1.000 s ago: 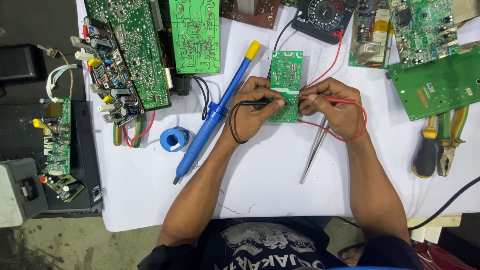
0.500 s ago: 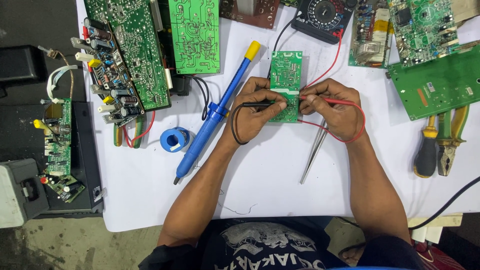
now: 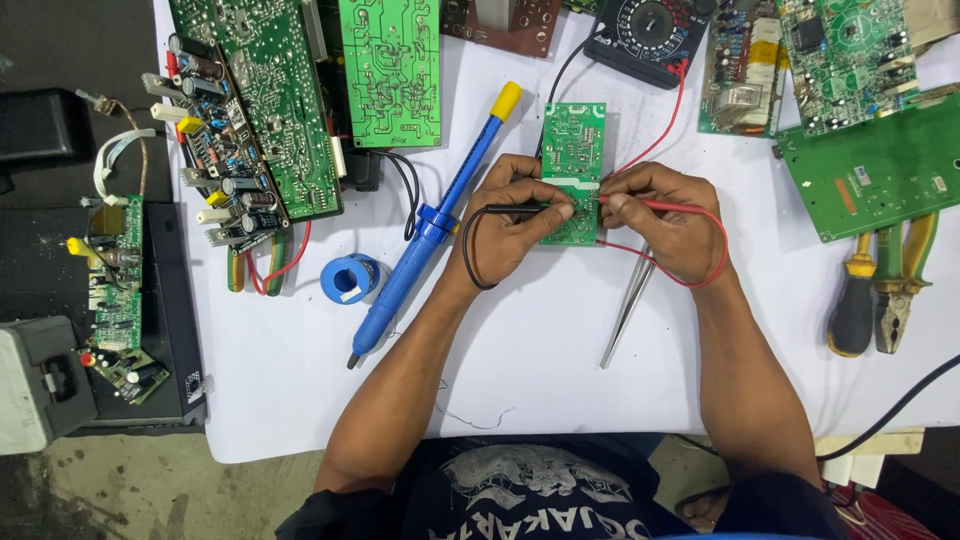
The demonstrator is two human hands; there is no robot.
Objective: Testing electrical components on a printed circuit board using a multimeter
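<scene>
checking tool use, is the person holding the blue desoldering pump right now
No, the blue desoldering pump lies on the white table beside the left hand, which holds a black probe, while the right hand holds a red probe.

Small circuit board [image 3: 572, 172] mid-table [image 3: 540, 370], hands either side: left hand [image 3: 510, 220] with one probe [image 3: 525, 211], right hand [image 3: 665, 220] with the other [image 3: 650, 205]. Desoldering pump [image 3: 430, 225] left of them, solder spool [image 3: 350, 278] further left. Tweezers [image 3: 627, 310] under right wrist. Multimeter [image 3: 650, 28] behind the board; pliers [image 3: 895, 290] far right.

electronics repair workshop: circuit boards [image 3: 260, 110], multimeter [image 3: 650, 35], pliers [image 3: 900, 290].
</scene>
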